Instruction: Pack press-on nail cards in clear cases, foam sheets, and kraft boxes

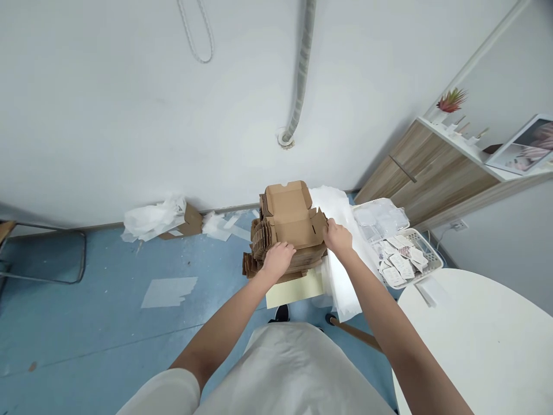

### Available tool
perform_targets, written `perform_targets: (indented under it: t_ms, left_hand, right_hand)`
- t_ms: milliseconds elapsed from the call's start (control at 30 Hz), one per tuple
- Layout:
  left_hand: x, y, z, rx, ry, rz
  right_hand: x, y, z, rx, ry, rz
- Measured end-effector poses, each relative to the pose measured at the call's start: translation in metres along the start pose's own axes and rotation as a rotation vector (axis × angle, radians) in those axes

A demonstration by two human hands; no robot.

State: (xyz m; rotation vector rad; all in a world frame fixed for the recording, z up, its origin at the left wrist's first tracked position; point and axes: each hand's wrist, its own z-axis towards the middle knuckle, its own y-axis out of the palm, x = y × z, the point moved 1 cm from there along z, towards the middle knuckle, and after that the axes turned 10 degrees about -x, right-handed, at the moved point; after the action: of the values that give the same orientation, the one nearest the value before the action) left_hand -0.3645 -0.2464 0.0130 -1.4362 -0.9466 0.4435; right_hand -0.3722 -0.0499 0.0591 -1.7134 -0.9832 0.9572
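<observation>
A tall stack of flattened brown cardboard boxes (pixel 290 226) is in front of me, with the top one spread out and its lid panel lying toward the wall. My left hand (pixel 279 259) is at the near left edge of that top box, fingers curled over the cardboard. At the right side, my right hand (pixel 338 237) pinches a side flap, which stands partly raised. The undersides of both hands' grips are hidden. Beneath the stack, a pale yellow sheet (pixel 294 291) sticks out toward me.
White wrapping sheets (pixel 345 276) hang right of the stack. Beyond them are a basket of printed cards (pixel 404 259) and a tray of clear bags (pixel 382 216). A round white table (pixel 479 340) is at right, a wooden cabinet (pixel 436 167) behind. White plastic (pixel 158 219) lies by the wall.
</observation>
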Motion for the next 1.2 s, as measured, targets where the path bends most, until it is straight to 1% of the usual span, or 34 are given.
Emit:
perform_targets:
  t_ms: [67, 133, 200, 233, 267, 300, 367, 433, 467, 500, 567, 600, 700, 767, 867, 933, 1000, 1067, 1133, 1200]
  left_hand:
    - [-0.002, -0.001, 0.001, 0.011, -0.013, 0.01]
    - [-0.003, -0.002, 0.001, 0.03, -0.032, 0.014]
    - [-0.003, -0.002, 0.001, 0.061, -0.038, 0.017]
    - [-0.003, -0.002, 0.001, 0.077, -0.033, 0.02]
    - [-0.003, -0.002, 0.0, 0.091, -0.026, 0.022]
    - [-0.002, -0.002, 0.0, 0.104, -0.021, 0.023]
    - [-0.001, -0.003, -0.001, 0.116, -0.019, 0.019]
    - [0.0, -0.005, -0.003, 0.124, -0.029, 0.006]
    - [0.0, -0.007, -0.004, 0.13, -0.029, -0.001]
    - [0.0, -0.008, -0.005, 0.138, -0.021, -0.01]
    - [0.001, -0.011, -0.008, 0.158, 0.008, -0.032]
    - [0.002, -0.012, -0.009, 0.168, 0.025, -0.048]
    - [0.004, -0.014, -0.011, 0.188, 0.066, -0.108]
    - [0.006, -0.016, -0.011, 0.189, 0.084, -0.131]
    - [0.01, -0.023, -0.011, 0.19, 0.103, -0.148]
    - [0.011, -0.029, -0.013, 0.238, 0.096, -0.161]
    - [0.008, -0.036, -0.017, 0.326, 0.051, -0.183]
    - [0.002, -0.041, -0.02, 0.402, -0.026, -0.227]
    - [-0.007, -0.043, -0.02, 0.429, -0.103, -0.286]
    - [-0.016, -0.042, -0.017, 0.418, -0.169, -0.35]
  right_hand:
    - [0.005, -0.004, -0.001, -0.007, -0.008, 0.182]
    - [0.011, -0.003, -0.006, -0.013, -0.047, 0.427]
    - [0.017, 0.005, -0.015, -0.001, -0.1, 0.657]
    - [0.019, 0.011, -0.021, 0.028, -0.105, 0.731]
    - [0.021, 0.018, -0.026, 0.055, -0.117, 0.747]
    - [0.021, 0.026, -0.032, 0.057, -0.138, 0.711]
    - [0.02, 0.04, -0.039, -0.005, -0.18, 0.653]
    - [0.019, 0.047, -0.042, -0.073, -0.215, 0.671]
    - [0.019, 0.047, -0.042, -0.078, -0.225, 0.727]
    - [0.02, 0.043, -0.041, -0.055, -0.226, 0.8]
    - [0.023, 0.028, -0.039, 0.039, -0.212, 0.941]
    - [0.023, 0.018, -0.038, 0.092, -0.197, 0.969]
    - [0.019, -0.011, -0.035, 0.072, -0.2, 0.886]
    - [0.012, -0.026, -0.033, 0.082, -0.194, 0.787]
    - [0.003, -0.035, -0.031, 0.137, -0.166, 0.594]
    - [0.0, -0.035, -0.031, 0.205, -0.156, 0.501]
    - [-0.001, -0.036, -0.033, 0.293, -0.165, 0.452]
    - [0.0, -0.037, -0.038, 0.38, -0.191, 0.412]
    - [0.0, -0.041, -0.045, 0.468, -0.218, 0.36]
    - [-0.002, -0.046, -0.053, 0.55, -0.241, 0.307]
